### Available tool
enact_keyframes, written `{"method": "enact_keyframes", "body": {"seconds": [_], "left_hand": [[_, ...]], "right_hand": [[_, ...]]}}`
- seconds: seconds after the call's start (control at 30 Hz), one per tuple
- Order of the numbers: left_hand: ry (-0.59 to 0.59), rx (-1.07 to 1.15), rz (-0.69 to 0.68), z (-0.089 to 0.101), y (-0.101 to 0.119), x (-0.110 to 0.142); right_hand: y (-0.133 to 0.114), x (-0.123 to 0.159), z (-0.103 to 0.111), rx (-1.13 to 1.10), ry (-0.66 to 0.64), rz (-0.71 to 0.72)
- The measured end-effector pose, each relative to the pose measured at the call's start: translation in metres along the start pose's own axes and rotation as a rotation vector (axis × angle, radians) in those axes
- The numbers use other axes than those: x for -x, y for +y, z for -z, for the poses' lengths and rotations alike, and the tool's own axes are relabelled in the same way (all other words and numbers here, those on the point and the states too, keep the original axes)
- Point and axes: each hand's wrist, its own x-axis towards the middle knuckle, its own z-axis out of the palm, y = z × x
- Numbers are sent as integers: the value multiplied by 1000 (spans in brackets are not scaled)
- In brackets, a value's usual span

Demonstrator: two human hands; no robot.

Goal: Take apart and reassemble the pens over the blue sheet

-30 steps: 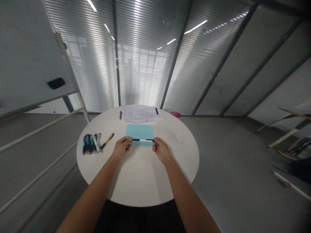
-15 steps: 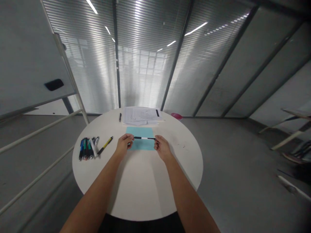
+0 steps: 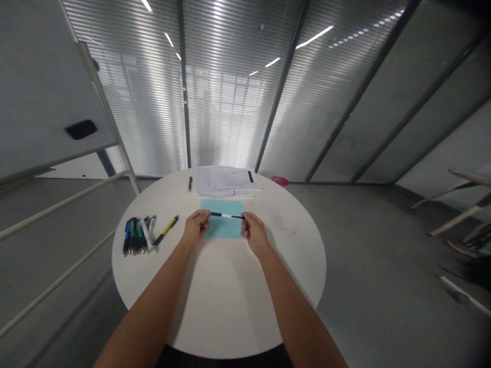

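A black-and-white pen (image 3: 226,215) stretches nearly level between my two hands, over a light blue sheet of paper (image 3: 223,231). My left hand (image 3: 197,225) pinches its left end, and my right hand (image 3: 253,229) pinches the right end, where the fingers hide the tip. The blue sheet lies on a round white table (image 3: 226,296). Left of my left hand, a yellow and black pen (image 3: 166,231) lies slanted beside a cluster of pens (image 3: 138,236) in blue, green, black and white.
Printed papers (image 3: 224,180) lie at the table's far side, with a dark pen (image 3: 190,184) at their left. A pink object (image 3: 280,181) shows beyond the far right table edge. A whiteboard on a metal frame (image 3: 125,158) stands at the left; glass partitions with blinds stand behind.
Both hands keep their hold on the pen, which has tilted slightly, its left end now a little higher. The camera view has shifted a little, so the table looks larger.
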Motion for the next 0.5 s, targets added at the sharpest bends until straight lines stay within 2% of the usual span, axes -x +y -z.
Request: {"method": "enact_keyframes", "body": {"seconds": [0.2, 0.5], "left_hand": [[-3, 44, 45, 2, 3, 0], [-53, 27, 63, 3, -1, -3]], "right_hand": [[4, -3, -2, -17, -12, -79], [1, -3, -1, -1, -8, -17]]}}
